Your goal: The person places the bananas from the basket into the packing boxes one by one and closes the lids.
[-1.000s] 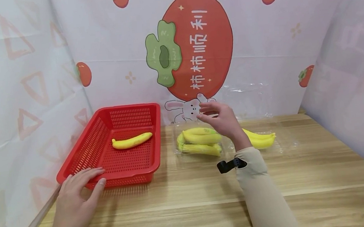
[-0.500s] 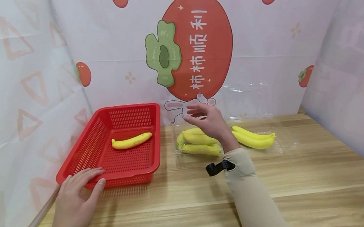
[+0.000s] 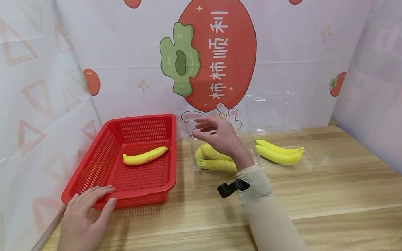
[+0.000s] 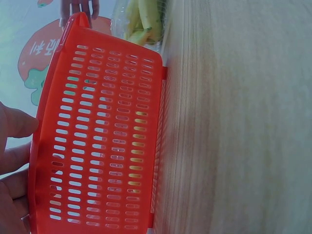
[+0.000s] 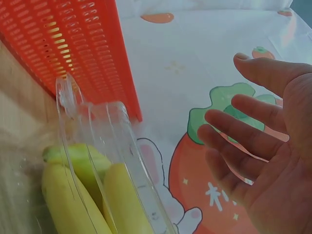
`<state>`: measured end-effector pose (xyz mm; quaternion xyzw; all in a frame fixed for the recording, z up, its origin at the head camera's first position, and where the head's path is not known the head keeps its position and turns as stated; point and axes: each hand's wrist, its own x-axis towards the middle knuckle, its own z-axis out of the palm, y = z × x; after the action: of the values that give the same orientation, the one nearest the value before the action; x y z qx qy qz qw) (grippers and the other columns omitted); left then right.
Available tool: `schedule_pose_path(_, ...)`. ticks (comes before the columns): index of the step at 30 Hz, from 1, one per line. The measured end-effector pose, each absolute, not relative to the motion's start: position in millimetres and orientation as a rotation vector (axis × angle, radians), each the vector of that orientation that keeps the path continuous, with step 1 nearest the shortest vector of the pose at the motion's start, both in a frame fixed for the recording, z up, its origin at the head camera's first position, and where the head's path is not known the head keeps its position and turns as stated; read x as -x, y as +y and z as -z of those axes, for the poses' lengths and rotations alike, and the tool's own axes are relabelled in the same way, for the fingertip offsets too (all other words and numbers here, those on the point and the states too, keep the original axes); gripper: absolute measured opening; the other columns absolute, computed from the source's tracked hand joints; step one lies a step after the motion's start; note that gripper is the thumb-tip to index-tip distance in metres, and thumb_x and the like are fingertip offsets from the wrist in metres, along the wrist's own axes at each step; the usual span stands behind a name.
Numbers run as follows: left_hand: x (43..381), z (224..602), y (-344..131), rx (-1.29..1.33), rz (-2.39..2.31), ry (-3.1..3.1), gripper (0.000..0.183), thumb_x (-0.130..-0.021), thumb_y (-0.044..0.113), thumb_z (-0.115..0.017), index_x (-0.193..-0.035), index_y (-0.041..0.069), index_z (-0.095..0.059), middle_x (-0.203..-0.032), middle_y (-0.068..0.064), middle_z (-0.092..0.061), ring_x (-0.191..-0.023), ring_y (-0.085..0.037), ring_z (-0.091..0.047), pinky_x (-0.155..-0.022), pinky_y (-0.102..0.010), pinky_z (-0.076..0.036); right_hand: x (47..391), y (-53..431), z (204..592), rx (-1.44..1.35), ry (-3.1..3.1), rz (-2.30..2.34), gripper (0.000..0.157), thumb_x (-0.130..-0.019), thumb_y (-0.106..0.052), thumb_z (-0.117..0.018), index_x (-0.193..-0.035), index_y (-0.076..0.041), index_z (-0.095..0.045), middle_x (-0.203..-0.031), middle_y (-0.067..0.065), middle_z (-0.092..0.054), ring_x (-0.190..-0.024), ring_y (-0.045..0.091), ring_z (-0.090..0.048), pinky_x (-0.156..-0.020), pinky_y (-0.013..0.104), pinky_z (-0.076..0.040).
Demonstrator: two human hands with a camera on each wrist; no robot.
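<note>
My left hand point(image 3: 86, 221) rests at the near left rim of a red plastic basket point(image 3: 171, 173), its fingers over the edge. One yellow banana point(image 3: 145, 156) lies on the basket floor. In the left wrist view the fingers point(image 4: 17, 122) touch the rim of the basket point(image 4: 36, 161). My right hand point(image 3: 218, 136) is in the air above a clear plastic box with several bananas point(image 3: 213, 164) in it, and hides part of them. In the right wrist view that hand point(image 5: 263, 131) has its fingers spread and holds nothing; the bananas point(image 5: 70, 195) show through the clear box point(image 5: 117, 112).
To the right, a second clear box with its lid point(image 3: 274, 112) raised against the backdrop holds two bananas point(image 3: 280, 153). A wooden table point(image 3: 204, 230) lies under everything. Printed cloth walls point(image 3: 123, 40) close the back and both sides.
My right hand has moved left, from between the two clear boxes to over the left one, uncovering the bananas in the right box. My left hand and the basket stay put.
</note>
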<state>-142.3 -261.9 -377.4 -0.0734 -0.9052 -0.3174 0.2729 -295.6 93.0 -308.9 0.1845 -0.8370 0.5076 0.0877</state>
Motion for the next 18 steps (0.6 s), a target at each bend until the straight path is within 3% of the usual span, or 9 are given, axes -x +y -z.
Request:
schedule_pose_path(7, 143.2, 376.6, -261.9, 0.193, 0.855, -2.436, 0.031, -0.099, 0.018, -0.075, -0.131, 0.013, -0.073, -0.135, -0.020, -0.071, -0.132, -0.041, -0.055, -0.131, -0.066, -0.020, 294.2, 77.8, 309.0, -0.596, -2.463, -1.551, 0.050, -0.096, -0.032, -0.078, -0.144, -0.027, -0.066, -0.136, 0.010, -0.073, -0.119, 0.026, -0.072, -0.096, 0.043, -0.065)
schedule_pose_path(13, 143.2, 375.7, -260.9, 0.191, 0.852, -2.433, 0.032, -0.099, 0.018, -0.075, -0.130, 0.013, -0.073, -0.134, -0.020, -0.072, -0.132, -0.041, -0.055, -0.127, -0.068, -0.025, 293.1, 66.5, 309.6, -0.604, -2.482, -1.546, 0.053, -0.096, -0.033, -0.079, -0.146, -0.023, -0.064, -0.138, 0.006, -0.073, -0.120, 0.026, -0.072, -0.097, 0.041, -0.065)
schedule_pose_path(18, 141.9, 376.4, -259.5, 0.190, 0.836, -2.423, 0.031, -0.098, 0.017, -0.076, -0.129, 0.013, -0.074, -0.132, -0.017, -0.073, -0.130, -0.038, -0.055, -0.118, -0.058, -0.033, 292.4, 57.8, 310.5, -0.606, -2.505, -1.532, 0.052, -0.096, -0.035, -0.079, -0.144, -0.020, -0.066, -0.135, 0.005, -0.074, -0.117, 0.024, -0.073, -0.094, 0.040, -0.066)
